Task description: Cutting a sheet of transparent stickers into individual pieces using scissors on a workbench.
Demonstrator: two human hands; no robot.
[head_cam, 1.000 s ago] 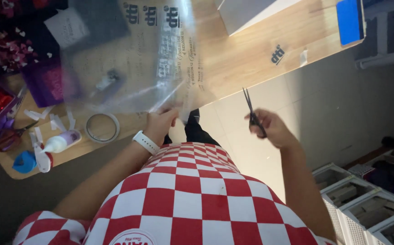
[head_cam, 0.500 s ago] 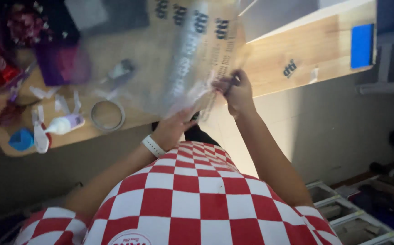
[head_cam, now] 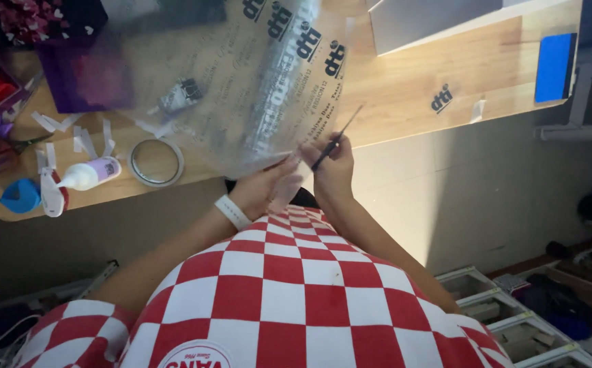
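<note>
Left grip [head_cam: 262, 191] pinching plastic sheet [head_cam: 241, 82], scissors [head_cam: 335, 142] beside

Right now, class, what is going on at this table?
A person in a red-and-white checked top holds a clear printed plastic sheet above a wooden table. The left hand grips the sheet's lower edge, and the right hand holds scissors at that edge, blades pointing up along it. On the table lie a tape roll, a glue bottle, paper scraps and a blue pad.
</note>
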